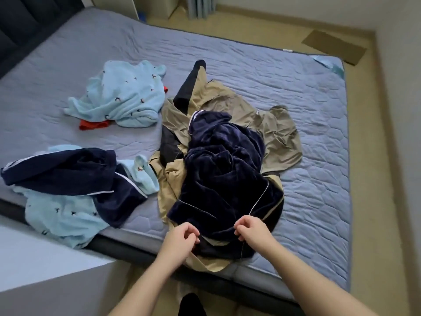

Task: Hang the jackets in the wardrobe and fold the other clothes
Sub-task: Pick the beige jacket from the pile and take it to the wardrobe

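Head view: navy velvet top (225,169), white piping, crumpled in heap over tan jacket (273,128) on bed (307,201), just beyond both hands. Left hand (182,236) fingers curled, pinching near hem. Right hand (250,229) likewise pinching hem, at piping line. Forearms stretched forward, hands apart. Second navy piece (68,169) and light-blue garments (120,96) well left of left hand.

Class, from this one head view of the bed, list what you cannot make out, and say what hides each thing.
All in the head view:
1. Tan jacket: middle covered by the navy velvet garment.
2. Red garment: mostly under the light blue top; type unclear.
3. Wardrobe: outside the frame.
4. That navy garment's near hem: partly behind the left hand and right hand pinching it.
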Demonstrator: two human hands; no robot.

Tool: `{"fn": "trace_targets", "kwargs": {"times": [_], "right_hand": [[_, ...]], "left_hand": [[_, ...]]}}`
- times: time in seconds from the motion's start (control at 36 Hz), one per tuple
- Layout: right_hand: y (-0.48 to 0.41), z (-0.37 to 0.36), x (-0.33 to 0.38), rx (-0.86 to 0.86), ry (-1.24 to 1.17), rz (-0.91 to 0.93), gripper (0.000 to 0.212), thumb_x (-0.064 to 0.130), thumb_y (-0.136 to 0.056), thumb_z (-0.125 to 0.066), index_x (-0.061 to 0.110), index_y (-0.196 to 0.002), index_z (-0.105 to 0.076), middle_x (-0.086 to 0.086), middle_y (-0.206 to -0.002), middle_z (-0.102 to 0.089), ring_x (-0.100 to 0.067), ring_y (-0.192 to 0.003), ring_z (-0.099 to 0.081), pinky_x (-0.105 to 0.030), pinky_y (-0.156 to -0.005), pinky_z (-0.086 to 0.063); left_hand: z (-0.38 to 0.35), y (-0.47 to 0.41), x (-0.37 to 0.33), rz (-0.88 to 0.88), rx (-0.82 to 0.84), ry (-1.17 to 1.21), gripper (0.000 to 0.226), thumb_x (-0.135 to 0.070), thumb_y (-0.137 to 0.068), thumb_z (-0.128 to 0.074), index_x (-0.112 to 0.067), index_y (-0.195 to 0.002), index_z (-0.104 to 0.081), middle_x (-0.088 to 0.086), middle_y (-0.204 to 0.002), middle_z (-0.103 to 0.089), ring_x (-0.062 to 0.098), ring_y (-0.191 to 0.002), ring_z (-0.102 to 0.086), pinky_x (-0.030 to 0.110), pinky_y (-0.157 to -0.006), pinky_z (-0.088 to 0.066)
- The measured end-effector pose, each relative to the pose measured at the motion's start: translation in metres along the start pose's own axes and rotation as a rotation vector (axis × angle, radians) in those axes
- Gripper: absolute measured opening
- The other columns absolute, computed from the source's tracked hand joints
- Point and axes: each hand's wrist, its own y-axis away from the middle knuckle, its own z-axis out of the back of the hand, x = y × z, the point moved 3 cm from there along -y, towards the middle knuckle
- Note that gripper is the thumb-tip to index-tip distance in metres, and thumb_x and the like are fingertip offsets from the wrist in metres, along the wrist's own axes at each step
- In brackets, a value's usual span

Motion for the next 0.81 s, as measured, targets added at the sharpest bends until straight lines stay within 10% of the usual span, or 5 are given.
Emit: {"fn": "trace_targets", "kwargs": {"times": [0.22, 0.42, 0.56, 0.67, 0.81], "right_hand": [[-0.132, -0.018, -0.051, -0.096, 0.289, -0.101, 0.029, 0.015, -0.083, -0.054, 0.021, -0.111, -0.054, 0.000, -0.115, -0.053, -0.022, -0.100, -0.056, -0.032, -0.084, -0.047], [-0.178, -0.031, -0.097, -0.170, 0.082, -0.278, 0.089, 0.015, -0.079, -0.065, 0.028, -0.149, -0.011, -0.012, -0.148, -0.021, -0.023, -0.094, -0.054, -0.035, -0.081, -0.053], [-0.193, -0.030, -0.104, -0.136, 0.082, -0.199, 0.098, 0.019, -0.075, -0.069, 0.031, -0.151, -0.008, -0.008, -0.140, -0.040, -0.020, -0.097, -0.053, -0.035, -0.088, -0.050], [-0.193, -0.022, -0.098, -0.163, 0.102, -0.176, 0.100, 0.018, -0.076, -0.070, 0.032, -0.151, -0.005, -0.011, -0.141, -0.038, -0.024, -0.108, -0.053, -0.036, -0.092, -0.049], [-0.181, -0.006, -0.061, -0.299, 0.335, -0.040, 0.104, 0.024, -0.078, -0.073, 0.040, -0.149, 0.001, -0.003, -0.157, -0.009, -0.027, -0.137, -0.029, -0.042, -0.104, -0.040]], "left_hand": [[-0.011, -0.170, 0.019, -0.140, 0.022, -0.409, 0.014, -0.017, -0.085, -0.055, -0.029, -0.090, -0.058, -0.006, -0.100, -0.060, 0.017, -0.094, -0.059, 0.035, -0.081, -0.049], [-0.042, -0.229, 0.027, -0.129, -0.249, -0.504, 0.096, -0.039, -0.084, -0.067, -0.021, -0.152, -0.001, 0.008, -0.159, -0.008, 0.026, -0.146, -0.013, 0.041, -0.116, -0.024], [-0.046, -0.272, 0.032, 0.060, -0.075, -0.236, 0.047, -0.024, -0.083, -0.059, -0.018, -0.128, -0.049, 0.010, -0.106, -0.067, 0.033, -0.093, -0.065, 0.041, -0.086, -0.053], [-0.049, -0.253, 0.019, -0.079, 0.162, -0.401, 0.012, -0.021, -0.085, -0.056, -0.015, -0.075, -0.052, 0.014, -0.086, -0.064, 0.030, -0.086, -0.061, 0.031, -0.072, -0.045], [-0.015, -0.213, -0.017, 0.066, 0.080, 0.280, 0.011, -0.018, -0.057, -0.046, -0.012, -0.055, -0.037, -0.003, -0.041, -0.035, 0.018, -0.053, -0.032, 0.029, -0.053, -0.022]]}}
